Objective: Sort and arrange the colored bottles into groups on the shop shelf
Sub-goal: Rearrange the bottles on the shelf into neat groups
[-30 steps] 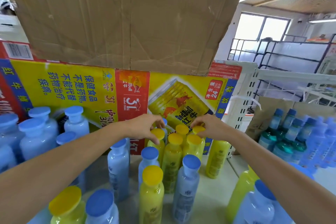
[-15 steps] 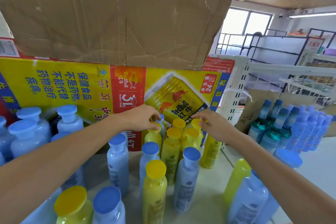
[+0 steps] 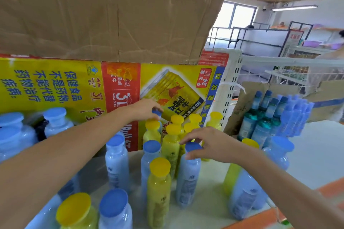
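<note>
On the white shelf [image 3: 214,188] both hands are at work, apart from each other, with a cluster of yellow bottles [image 3: 171,141] standing between them; the left hand [image 3: 144,110] reaches to the back row and curls its fingers over a blue cap [image 3: 157,112], the body below it hidden behind the yellow ones; the right hand [image 3: 214,146], nearer and lower, pinches the cap of a blue bottle [image 3: 188,178] that stands upright just in front of the yellow cluster; more blue and yellow bottles stand mixed around both forearms, and a group of teal bottles [image 3: 260,126] sits well apart on the right. Behind the bottles stands a yellow and red carton [image 3: 55,83]; it shows a gold can printed "RedBull", a red band reading "RedBull CHINA", a red tag with "24", and rows of blue Chinese writing; plain brown cardboard [image 3: 111,15] rests on top of it; the bottle labels are too blurred to read.
</note>
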Tool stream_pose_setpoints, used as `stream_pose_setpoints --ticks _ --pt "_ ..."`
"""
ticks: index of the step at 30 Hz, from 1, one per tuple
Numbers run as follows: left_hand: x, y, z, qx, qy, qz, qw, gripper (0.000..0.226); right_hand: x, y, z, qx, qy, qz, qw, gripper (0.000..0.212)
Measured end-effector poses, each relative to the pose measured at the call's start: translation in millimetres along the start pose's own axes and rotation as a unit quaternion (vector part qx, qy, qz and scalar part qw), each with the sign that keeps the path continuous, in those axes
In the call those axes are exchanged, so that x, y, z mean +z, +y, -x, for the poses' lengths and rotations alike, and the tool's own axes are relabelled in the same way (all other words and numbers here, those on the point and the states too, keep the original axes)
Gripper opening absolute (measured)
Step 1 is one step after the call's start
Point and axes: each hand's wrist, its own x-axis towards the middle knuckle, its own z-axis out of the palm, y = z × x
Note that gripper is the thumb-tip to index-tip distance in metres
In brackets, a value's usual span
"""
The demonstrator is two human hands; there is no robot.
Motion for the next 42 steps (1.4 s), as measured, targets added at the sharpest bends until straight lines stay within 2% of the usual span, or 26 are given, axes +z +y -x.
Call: stream_pose_setpoints --ticks 3,10,16,19,28,35,42 --pt "0.1 -2.5 -3.1 -0.009 -0.013 0.038 0.999 0.039 4.0 -0.7 -0.6 0.008 -0.014 0.052 0.999 0.045" --pt "4.0 -2.5 -3.5 -0.01 0.01 0.032 0.999 0.034 9.6 -3.6 -1.5 0.011 0.022 0.096 0.995 0.035" --pt "-6.4 -12.9 15.2 -0.008 0.034 0.064 0.997 0.033 -8.1 -8.0 -2.3 -0.007 0.09 0.051 0.995 0.031" --pt "-21.2 -16.6 26.1 -0.004 0.053 0.041 0.998 0.033 -32.0 -16.1 -6.2 -0.025 0.141 0.029 0.989 0.025" --pt "-58.2 -22.9 66.3 -0.022 0.125 -0.012 0.992 0.029 -106.0 -59.3 -33.3 -0.116 0.222 0.041 0.967 0.022" --pt "-68.0 -29.6 82.6 -0.036 0.178 -0.002 0.983 0.028 -131.9 -87.5 -52.0 -0.168 0.25 0.043 0.953 0.021" --pt "-63.4 -34.2 86.0 -0.054 0.204 -0.006 0.977 0.028 -116.0 -101.5 -77.6 -0.18 0.272 0.014 0.945 0.023"
